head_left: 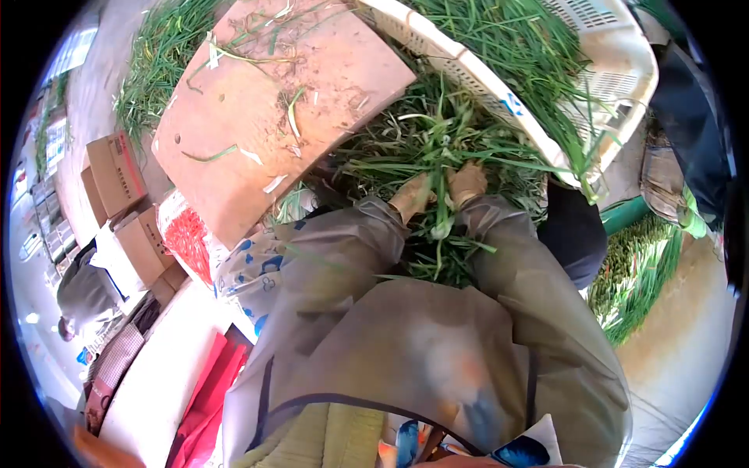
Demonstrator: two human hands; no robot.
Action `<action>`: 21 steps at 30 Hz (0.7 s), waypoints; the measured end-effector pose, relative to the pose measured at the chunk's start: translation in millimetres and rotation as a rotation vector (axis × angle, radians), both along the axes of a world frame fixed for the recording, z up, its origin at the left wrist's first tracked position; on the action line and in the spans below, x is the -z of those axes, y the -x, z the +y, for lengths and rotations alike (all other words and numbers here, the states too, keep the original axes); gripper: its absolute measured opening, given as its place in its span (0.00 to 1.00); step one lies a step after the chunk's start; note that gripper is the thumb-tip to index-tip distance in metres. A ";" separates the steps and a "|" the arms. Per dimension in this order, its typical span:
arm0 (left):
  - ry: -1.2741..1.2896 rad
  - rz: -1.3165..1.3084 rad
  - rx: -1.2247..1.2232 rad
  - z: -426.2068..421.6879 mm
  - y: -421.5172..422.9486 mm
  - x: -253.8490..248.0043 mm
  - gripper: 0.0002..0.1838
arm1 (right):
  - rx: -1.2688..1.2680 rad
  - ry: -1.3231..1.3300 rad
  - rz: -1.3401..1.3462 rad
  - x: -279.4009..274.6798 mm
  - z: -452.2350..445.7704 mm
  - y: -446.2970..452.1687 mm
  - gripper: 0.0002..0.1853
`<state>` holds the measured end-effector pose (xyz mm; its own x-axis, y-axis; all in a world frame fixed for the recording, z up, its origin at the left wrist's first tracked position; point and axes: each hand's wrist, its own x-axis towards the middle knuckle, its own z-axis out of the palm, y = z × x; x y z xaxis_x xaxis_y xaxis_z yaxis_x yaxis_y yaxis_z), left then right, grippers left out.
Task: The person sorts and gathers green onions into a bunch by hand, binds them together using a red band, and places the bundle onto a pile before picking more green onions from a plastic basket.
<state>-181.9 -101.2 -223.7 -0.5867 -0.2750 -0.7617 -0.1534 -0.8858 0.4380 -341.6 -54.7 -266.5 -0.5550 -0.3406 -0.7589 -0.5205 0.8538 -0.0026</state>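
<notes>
Both hands reach forward into a heap of long green stalks point(382, 160) between the board and the basket. My left hand point(411, 196) touches the stalks, its fingers partly hidden among the leaves. Close beside it on the right, my right hand point(468, 183) is at the same stalks, its fingertips also partly covered. A small bunch with pale ends point(442, 226) lies between the two hands. Translucent sleeves cover both forearms. Whether either hand is closed round the stalks cannot be made out.
A dirty tan board point(257, 101) with leaf scraps lies at the upper left. A white basket point(538, 144) of green stalks stands at the upper right. Cardboard boxes point(117, 175) and a bag of red ties point(187, 234) are left; a person's dark-clothed leg point(690, 117) is far right.
</notes>
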 end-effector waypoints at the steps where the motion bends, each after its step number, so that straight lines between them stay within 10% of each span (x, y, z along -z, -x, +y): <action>1: -0.068 0.114 -0.141 -11.5 -1.8 -9.6 0.21 | -0.075 0.107 0.070 12.2 4.0 7.1 0.38; 3: -0.044 -0.091 -0.268 -34.5 -17.8 -23.7 0.18 | -0.162 0.199 0.108 26.3 8.2 5.7 0.37; 5: 0.532 -0.456 -0.654 -30.5 -74.7 36.8 0.15 | -0.009 0.197 -0.031 6.5 -12.3 12.5 0.30; 8: 0.763 -1.037 -0.242 -75.6 -130.7 97.8 0.15 | 0.023 0.156 -0.001 11.2 -9.5 15.0 0.22; 12: 0.761 -1.167 0.217 -124.6 -126.2 169.5 0.15 | -0.417 0.242 0.008 57.1 29.4 14.3 0.15; 21: 0.802 -1.179 0.312 -134.2 -104.1 196.4 0.15 | -0.164 0.188 0.014 64.9 72.3 35.5 0.14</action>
